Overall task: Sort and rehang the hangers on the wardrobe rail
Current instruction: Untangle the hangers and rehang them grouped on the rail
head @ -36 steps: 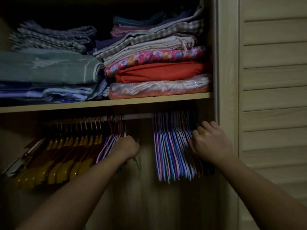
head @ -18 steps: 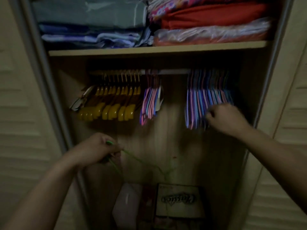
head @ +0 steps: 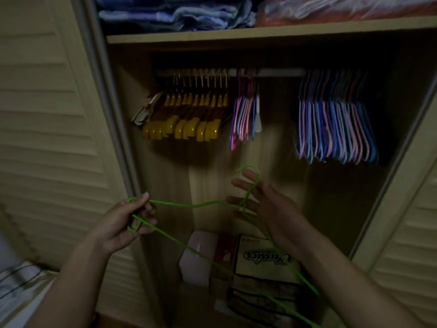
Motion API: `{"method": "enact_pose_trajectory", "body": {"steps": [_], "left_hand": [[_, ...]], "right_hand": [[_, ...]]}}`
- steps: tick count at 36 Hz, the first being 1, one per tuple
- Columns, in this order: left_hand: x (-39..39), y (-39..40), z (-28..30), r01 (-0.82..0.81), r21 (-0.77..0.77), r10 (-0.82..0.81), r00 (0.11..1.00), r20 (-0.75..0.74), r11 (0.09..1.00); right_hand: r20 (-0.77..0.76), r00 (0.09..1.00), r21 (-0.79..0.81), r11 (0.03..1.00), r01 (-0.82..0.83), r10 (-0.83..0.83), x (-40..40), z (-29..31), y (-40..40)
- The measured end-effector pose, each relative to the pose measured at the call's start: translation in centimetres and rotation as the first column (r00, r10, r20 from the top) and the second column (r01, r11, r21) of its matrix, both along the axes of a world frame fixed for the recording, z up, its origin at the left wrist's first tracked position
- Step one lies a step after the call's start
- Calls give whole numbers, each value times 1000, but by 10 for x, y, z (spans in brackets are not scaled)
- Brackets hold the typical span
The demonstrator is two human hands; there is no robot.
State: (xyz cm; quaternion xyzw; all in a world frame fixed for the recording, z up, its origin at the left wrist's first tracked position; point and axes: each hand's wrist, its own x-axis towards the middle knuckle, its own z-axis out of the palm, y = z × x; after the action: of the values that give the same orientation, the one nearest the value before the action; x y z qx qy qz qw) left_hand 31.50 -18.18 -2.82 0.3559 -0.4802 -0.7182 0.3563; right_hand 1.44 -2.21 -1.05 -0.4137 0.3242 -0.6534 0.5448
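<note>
**Green hanger off the rail, both hands low**

I see the right hand (head: pixel 267 209) has left the striped hangers (head: pixel 335 129) and come down, fingers spread, touching the green hanger (head: pixel 179 205) by its hook. The left hand (head: pixel 127 221) pinches its corner. Behind, the rail (head: pixel 279 72) carries yellow hangers (head: pixel 186 119).

Head view, downward into wardrobe (head: pixel 390 190)
</note>
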Motion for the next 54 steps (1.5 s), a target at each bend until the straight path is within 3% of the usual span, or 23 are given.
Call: {"method": "enact_pose_trajectory", "body": {"steps": [5, 12, 16, 19, 24, 29, 31, 37, 41, 44, 47, 49, 52, 54], "left_hand": [[-11, 3, -16, 26, 58, -29, 999, 41, 998], [-45, 14, -9, 48, 43, -49, 999, 14, 998], [-69, 25, 2, -19, 139, 39, 989, -146, 990], [-90, 45, 11, 63, 163, -31, 981, -192, 985], [-131, 101, 33, 305, -23, -306, 951, -32, 952], [-167, 148, 55, 531, -253, -498, 847, 185, 809], [-178, 154, 60, 568, -312, -511, 822, 250, 761], [-191, 149, 50, 501, -382, -393, 859, 329, 776], [-172, 146, 30, 515, -562, -283, 847, 450, 647], [-162, 146, 27, 409, -702, -169, 906, 387, 583], [-160, 143, 29, 314, -839, 34, 930, 366, 445], [-162, 139, 30, 295, -879, 159, 913, 375, 376], [-168, 129, 26, 267, -900, 285, 884, 371, 344], [-174, 123, 27, 255, -908, 324, 873, 364, 333]], "right_hand": [[101, 994, -7, 999, 39, -39, 5, 14, 0], [229, 898, 20, 924, 382, -376, 13, 20, -1], [157, 880, -35, 888, 459, -449, 4, 32, 8], [185, 835, -133, 828, 544, -519, -13, 57, 14], [333, 719, -344, 631, 695, -610, -41, 125, 22], [382, 534, -452, 351, 820, -754, -45, 176, 17], [367, 471, -465, 280, 840, -802, -44, 185, 12], [235, 283, -495, 136, 858, -930, -46, 193, -3], [237, 259, -478, 119, 870, -936, -52, 199, -7], [219, 250, -507, 109, 855, -943, -52, 205, -15], [130, 230, -509, 134, 850, -965, -53, 210, -33], [-12, 261, -529, 227, 818, -965, -59, 210, -46], [-285, 361, -560, 460, 689, -888, -72, 200, -58], [-452, 306, -572, 536, 621, -838, -84, 193, -57]]}}
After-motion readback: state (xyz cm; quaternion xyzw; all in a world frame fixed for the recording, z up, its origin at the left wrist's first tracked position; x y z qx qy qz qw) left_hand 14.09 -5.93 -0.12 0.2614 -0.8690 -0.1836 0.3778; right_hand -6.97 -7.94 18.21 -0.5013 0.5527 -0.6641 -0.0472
